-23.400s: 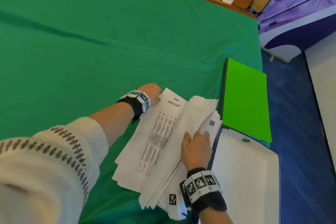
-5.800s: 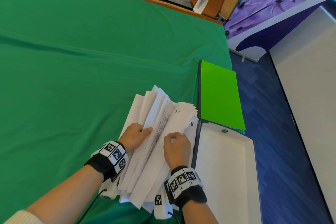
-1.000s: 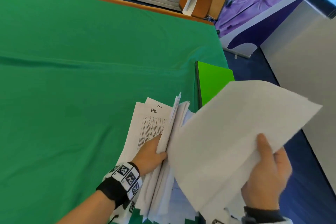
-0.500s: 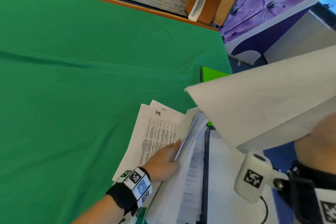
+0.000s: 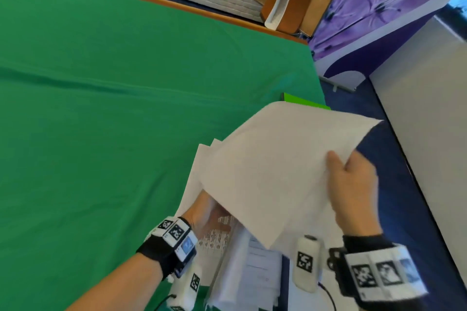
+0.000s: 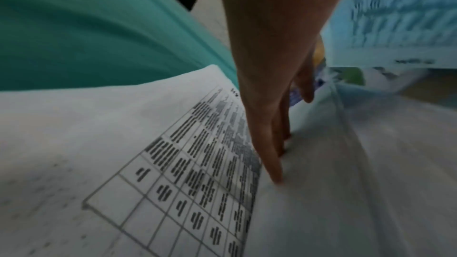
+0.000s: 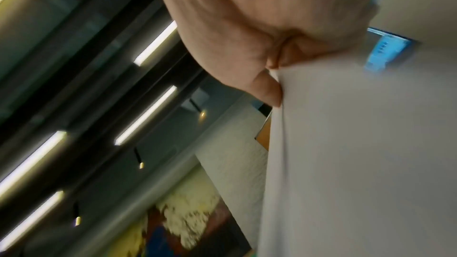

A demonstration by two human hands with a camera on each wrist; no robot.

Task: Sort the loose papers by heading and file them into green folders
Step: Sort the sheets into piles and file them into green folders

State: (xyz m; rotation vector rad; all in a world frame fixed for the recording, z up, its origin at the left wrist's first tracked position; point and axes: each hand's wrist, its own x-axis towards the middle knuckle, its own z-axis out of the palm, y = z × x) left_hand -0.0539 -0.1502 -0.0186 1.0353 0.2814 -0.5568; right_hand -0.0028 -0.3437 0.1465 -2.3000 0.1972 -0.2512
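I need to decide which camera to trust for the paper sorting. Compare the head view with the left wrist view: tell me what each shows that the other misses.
Only the head view shows the right hand gripping the lifted white sheets, and a corner of the green folder.

Only the left wrist view shows the left hand's fingertips straight, pressing the printed table sheet beside a raised sheet.

Both show the left hand, the paper pile and the green tablecloth.
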